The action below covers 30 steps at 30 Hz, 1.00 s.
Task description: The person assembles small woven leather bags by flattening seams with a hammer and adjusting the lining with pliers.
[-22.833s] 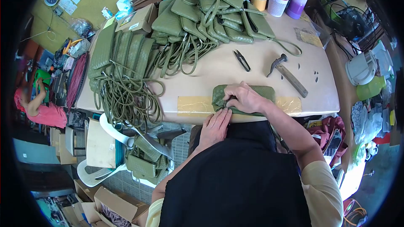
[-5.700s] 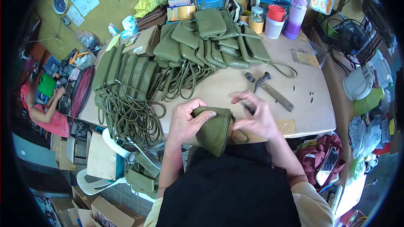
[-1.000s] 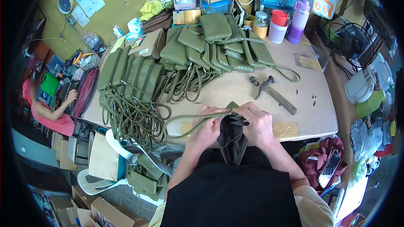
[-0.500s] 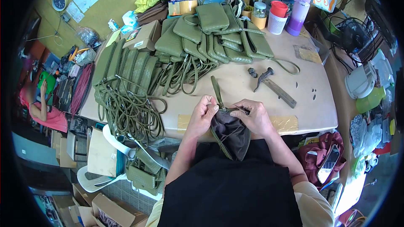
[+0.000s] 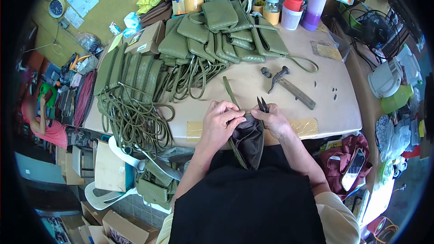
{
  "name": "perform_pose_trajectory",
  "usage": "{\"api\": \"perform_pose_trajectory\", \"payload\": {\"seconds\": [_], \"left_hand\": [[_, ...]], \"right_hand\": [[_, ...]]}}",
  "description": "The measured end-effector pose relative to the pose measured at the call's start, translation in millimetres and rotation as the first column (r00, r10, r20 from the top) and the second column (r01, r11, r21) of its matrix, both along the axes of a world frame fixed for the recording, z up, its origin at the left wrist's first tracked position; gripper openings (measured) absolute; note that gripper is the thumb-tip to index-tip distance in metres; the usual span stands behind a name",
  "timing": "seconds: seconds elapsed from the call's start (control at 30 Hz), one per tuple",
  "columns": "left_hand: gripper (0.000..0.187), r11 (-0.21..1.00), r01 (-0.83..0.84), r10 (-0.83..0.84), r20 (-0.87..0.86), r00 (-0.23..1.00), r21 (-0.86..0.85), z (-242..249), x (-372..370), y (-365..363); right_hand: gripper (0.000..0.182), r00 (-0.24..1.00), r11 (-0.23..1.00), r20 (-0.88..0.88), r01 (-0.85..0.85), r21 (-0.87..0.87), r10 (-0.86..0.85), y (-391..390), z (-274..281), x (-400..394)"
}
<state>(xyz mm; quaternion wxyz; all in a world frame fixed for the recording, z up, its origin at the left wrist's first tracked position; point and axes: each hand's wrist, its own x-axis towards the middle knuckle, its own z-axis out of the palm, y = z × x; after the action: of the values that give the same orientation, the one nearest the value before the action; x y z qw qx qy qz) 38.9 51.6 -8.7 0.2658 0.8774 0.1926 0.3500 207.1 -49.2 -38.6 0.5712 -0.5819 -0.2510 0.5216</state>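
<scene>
An open green pouch [image 5: 248,140] with a dark lining hangs at the table's front edge, between my two hands. My left hand [image 5: 222,121] pinches its upper rim on the left, beside a green strap [image 5: 229,91] that sticks up. My right hand [image 5: 272,119] holds the rim on the right. Small dark pointed snips [image 5: 262,104] also rest in my right hand, their tips pointing up and away from me. Beyond that hand, a hammer [image 5: 294,91] with a wooden handle lies on the table.
Green pouches [image 5: 221,16] are piled at the table's back, with more pouches and looped straps [image 5: 135,122] at the left. Bottles and a red-lidded cup [image 5: 291,12] stand at the back right. A person [image 5: 47,129] is at the far left.
The snips' blades now point upward in my right hand and show more clearly. My left fingers have shifted along the rim toward my right hand. The whole view has moved slightly.
</scene>
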Motion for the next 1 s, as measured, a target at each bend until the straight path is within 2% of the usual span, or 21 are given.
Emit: {"api": "perform_pose_trajectory", "payload": {"seconds": [0.1,0.17,0.3,0.37,0.4,0.43,0.47,0.5,0.53,0.57,0.6,0.63,0.67,0.73,0.87,1.0], "left_hand": [[0.017,0.999,0.042,-0.041,-0.07,0.997,0.01,2,4,2],[0.011,0.993,0.065,-0.063,-0.024,0.998,0.101,-4,8,4],[0.008,0.993,0.041,-0.049,0.064,0.997,0.114,-17,11,3],[0.01,0.973,0.066,-0.008,0.255,0.967,-0.222,-33,12,5],[0.01,0.973,0.067,-0.008,0.253,0.967,-0.222,-40,11,6],[0.011,0.888,0.137,0.0,0.298,0.954,-0.439,-45,11,6],[0.013,0.752,0.208,0.022,0.34,0.94,-0.626,-49,10,7],[0.018,0.638,0.271,0.056,0.394,0.917,-0.721,-47,10,6],[0.018,0.64,0.269,0.059,0.395,0.917,-0.72,-49,10,8],[0.017,0.604,0.28,0.052,0.387,0.92,-0.746,-52,9,10],[0.016,0.568,0.291,0.044,0.381,0.924,-0.77,-53,7,12],[0.016,0.571,0.289,0.046,0.382,0.923,-0.768,-52,7,13],[0.016,0.569,0.277,0.042,0.364,0.93,-0.774,-51,8,12],[0.016,0.568,0.261,0.04,0.343,0.938,-0.781,-51,8,12],[0.017,0.596,0.253,0.019,0.328,0.944,-0.762,-52,9,13],[0.018,0.632,0.249,0.004,0.325,0.946,-0.734,-50,11,13]], "right_hand": [[0.021,0.999,1.0,-0.043,-0.018,-0.016,0.018,-1,1,1],[0.021,0.996,0.999,-0.085,-0.028,-0.017,0.027,-1,0,1],[0.023,0.976,0.999,-0.213,0.036,-0.038,-0.043,2,-9,-2],[0.023,0.963,0.998,-0.262,0.051,-0.035,-0.058,1,-10,-1],[0.024,0.966,1.0,-0.258,-0.002,-0.019,-0.003,0,-8,1],[0.026,0.966,0.999,-0.252,-0.054,-0.002,0.052,0,-7,3],[0.026,0.966,0.998,-0.252,-0.056,-0.002,0.054,2,-8,0],[0.027,0.999,0.988,-0.026,0.029,0.149,-0.025,3,-10,-7],[0.029,0.973,0.947,0.187,0.074,0.313,-0.138,4,-10,-12],[0.029,0.974,0.947,0.186,0.069,0.313,-0.132,2,-7,-15],[0.029,0.84,0.932,0.482,0.073,0.356,-0.25,-2,2,-19],[0.029,0.603,0.915,0.715,0.061,0.4,-0.353,-5,12,-21],[0.029,0.604,0.914,0.715,0.057,0.402,-0.352,-9,23,-22],[0.025,0.442,0.987,0.889,-0.045,0.157,-0.121,-17,42,-25],[0.021,0.301,0.985,0.945,-0.077,0.155,-0.125,-12,43,-27],[0.019,0.241,0.98,0.958,-0.086,0.181,-0.156,-9,44,-28]]}}
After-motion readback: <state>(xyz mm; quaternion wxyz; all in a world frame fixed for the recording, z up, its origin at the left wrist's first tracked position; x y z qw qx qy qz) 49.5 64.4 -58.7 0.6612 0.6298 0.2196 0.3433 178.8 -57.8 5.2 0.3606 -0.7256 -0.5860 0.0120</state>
